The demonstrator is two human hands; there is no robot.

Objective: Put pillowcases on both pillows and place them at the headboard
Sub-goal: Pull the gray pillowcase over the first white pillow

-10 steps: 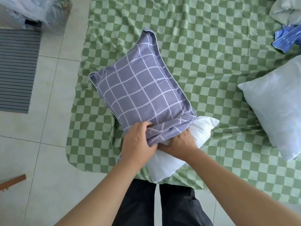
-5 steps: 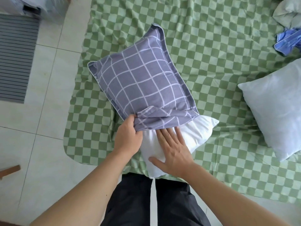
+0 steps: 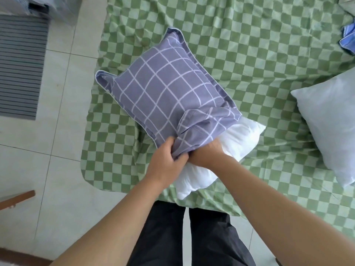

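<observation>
Right then, your left hand [image 3: 165, 162] gripped the bunched open edge of the purple checked pillowcase [image 3: 165, 93], fingers [image 3: 173, 148] curled tight round the cloth, presumably to hold the mouth steady and draw it down over the stuffing. Your right hand [image 3: 206, 155] lay just beside it, pushed under that same edge against the white pillow [image 3: 236, 143]; its fingers were hidden by the cloth, so I could not tell whether they were clenched or flat. Most of the pillow already sat inside the case, beyond your fingers; the bare end stuck out toward you and to the right of them, at the near edge of the bed [image 3: 249, 45] with its green checked sheet. A second pillow [image 3: 330, 121], uncovered, lay well off to the right of your fingers, not yet started. By my reckoning you were partway through the first of two cases, and nothing was at the headboard yet.
</observation>
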